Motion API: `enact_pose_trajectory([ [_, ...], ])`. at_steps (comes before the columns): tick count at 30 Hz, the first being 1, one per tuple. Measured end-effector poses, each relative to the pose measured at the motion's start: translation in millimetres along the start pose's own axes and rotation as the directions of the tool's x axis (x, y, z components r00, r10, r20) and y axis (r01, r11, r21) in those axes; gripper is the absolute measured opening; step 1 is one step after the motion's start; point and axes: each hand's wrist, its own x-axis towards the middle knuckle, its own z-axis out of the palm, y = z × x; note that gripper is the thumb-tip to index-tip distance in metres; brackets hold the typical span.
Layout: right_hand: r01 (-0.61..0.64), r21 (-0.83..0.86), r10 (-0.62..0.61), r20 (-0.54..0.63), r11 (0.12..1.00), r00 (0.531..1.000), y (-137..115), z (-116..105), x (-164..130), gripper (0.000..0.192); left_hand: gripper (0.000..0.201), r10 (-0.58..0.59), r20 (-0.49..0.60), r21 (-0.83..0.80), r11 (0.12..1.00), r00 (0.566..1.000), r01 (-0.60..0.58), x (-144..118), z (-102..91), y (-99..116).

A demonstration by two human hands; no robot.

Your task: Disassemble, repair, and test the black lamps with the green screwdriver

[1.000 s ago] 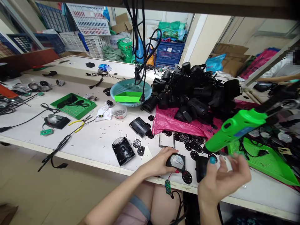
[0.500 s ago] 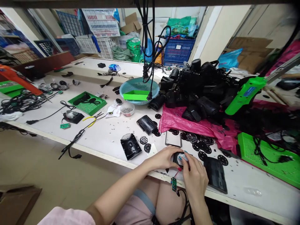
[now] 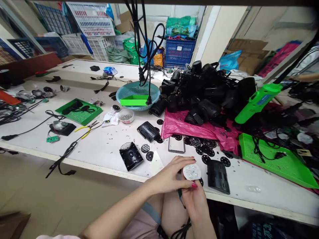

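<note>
A round, whitish translucent lamp disc [image 3: 191, 172] with small bumps on its face is tilted up towards me near the table's front edge. My left hand [image 3: 175, 174] grips it from the left, thumb below and fingers over the top. From beneath, my right hand [image 3: 195, 199] holds the same piece, its fingers mostly hidden behind it. A green circuit board [image 3: 179, 193] hangs just below, largely covered by the hands. To the right lies a black casing half [image 3: 218, 176]; to the left is an open black housing [image 3: 131, 156].
Black slotted discs [image 3: 205, 151] lie beside a pink bag [image 3: 199, 127] under a heap of black lamp bodies [image 3: 211, 86]. A green electric screwdriver [image 3: 259, 103] hangs at right above a green tray [image 3: 279, 166]. Pliers [image 3: 86, 129] and a screw bowl [image 3: 126, 117] sit left.
The round piece has been lifted and turned so its disc face shows. My right hand has moved from above it to beneath. The view has shifted to the right.
</note>
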Motion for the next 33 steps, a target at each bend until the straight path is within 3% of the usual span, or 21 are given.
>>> enact_pose_trajectory([
  [4, -0.016, -0.013, 0.016, -0.032, 1.0, 0.999, -4, -3, -11, 0.053, 0.059, -0.057, -0.063, 0.074, 0.995, 0.996, 0.061, 6, 9.0, -9],
  [6, 0.052, -0.156, -0.059, -0.039, 0.986, 0.998, -14, -19, -10, 0.052, 0.056, -0.078, -0.051, 0.109, 0.991, 0.996, 0.083, 10, 6.5, -17],
  [8, 0.149, -0.39, -0.178, -0.038, 0.909, 0.983, -25, -43, -5, 0.051, 0.056, -0.072, -0.018, 0.139, 0.988, 0.997, 0.074, 13, 2.2, -22],
  [11, 0.209, -0.768, -0.304, 0.019, 0.605, 0.952, -40, -78, 7, 0.052, 0.056, -0.084, 0.047, 0.202, 0.977, 0.995, 0.073, 17, -1.7, -29],
  [13, 0.204, -0.895, -0.304, 0.081, 0.396, 0.949, -46, -91, 12, 0.048, 0.052, -0.094, 0.067, 0.228, 0.971, 0.993, 0.077, 17, -1.3, -32],
  [14, 0.204, -0.92, -0.294, 0.104, 0.335, 0.95, -48, -93, 13, 0.044, 0.048, -0.085, 0.068, 0.223, 0.972, 0.994, 0.068, 17, -0.5, -34],
  [16, 0.208, -0.951, -0.276, 0.141, 0.23, 0.951, -50, -89, 13, 0.038, 0.04, -0.05, 0.059, 0.187, 0.982, 0.997, 0.038, 16, 1.7, -37],
  [20, 0.204, -0.962, -0.173, 0.235, -0.18, 0.957, -50, -71, 10, 0.034, 0.045, -0.055, 0.005, 0.143, 0.988, 0.998, 0.054, 14, 3.7, -40],
  [21, 0.204, -0.947, -0.147, 0.245, -0.247, 0.958, -50, -67, 10, 0.031, 0.048, -0.063, -0.004, 0.145, 0.987, 0.998, 0.063, 13, 3.3, -40],
  [23, 0.207, -0.936, -0.129, 0.252, -0.286, 0.959, -50, -62, 14, 0.024, 0.047, -0.063, -0.005, 0.155, 0.986, 0.998, 0.063, 13, 2.1, -40],
  [26, 0.229, -0.935, -0.127, 0.271, -0.27, 0.954, -49, -63, 22, 0.018, 0.042, -0.05, 0.015, 0.17, 0.984, 0.999, 0.047, 13, 0.4, -40],
  [30, 0.295, -0.933, -0.119, 0.324, -0.208, 0.939, -48, -72, 31, 0.016, 0.04, -0.024, 0.022, 0.177, 0.984, 0.999, 0.019, 12, -0.5, -37],
  [33, 0.338, -0.931, -0.128, 0.355, -0.136, 0.926, -48, -81, 31, 0.017, 0.043, -0.001, -0.06, 0.204, 0.979, 0.998, 0.013, 7, 0.2, -26],
])
